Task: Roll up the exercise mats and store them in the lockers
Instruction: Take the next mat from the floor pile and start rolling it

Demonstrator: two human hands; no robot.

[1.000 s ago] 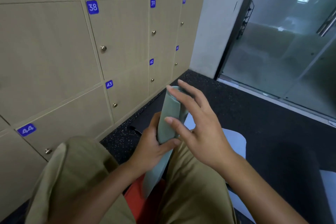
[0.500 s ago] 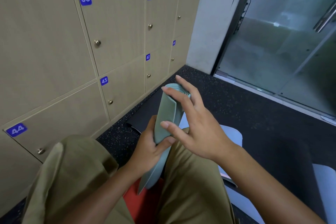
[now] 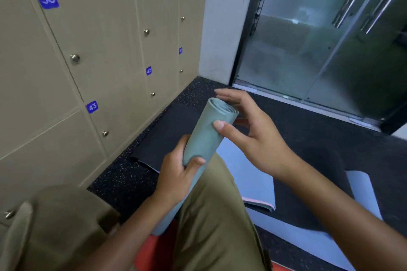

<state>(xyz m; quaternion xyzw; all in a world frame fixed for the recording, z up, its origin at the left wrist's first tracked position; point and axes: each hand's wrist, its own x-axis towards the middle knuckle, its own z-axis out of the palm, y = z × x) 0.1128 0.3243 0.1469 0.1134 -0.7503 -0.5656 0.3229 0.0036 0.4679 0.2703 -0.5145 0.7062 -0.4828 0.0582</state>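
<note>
A: Sage-green rolled exercise mat point(image 3: 204, 138), thin foam or rubber by the look; judged light and soft, springy enough to unwind if let go.

B: Position?

A: Held tilted over the lap, far end up and away from the person, near end down between the khaki-clad knees. Spiral layers show at the far end, a bit uneven.

B: Hands?

A: Left hand point(image 3: 176, 174) wraps the middle of the roll, fingers curled round it, thumb on top. Right hand point(image 3: 248, 132) cups the far end with fingers spread; thumb tip touches the roll, the others arch beside the rim.

B: Best hold?

A: Mid-roll, across the loose outer edge. Surface looks matte, likely grippy.

B: Lockers?

A: Beige numbered locker doors point(image 3: 105, 35) with metal knobs, all closed, on the person's left.
</note>
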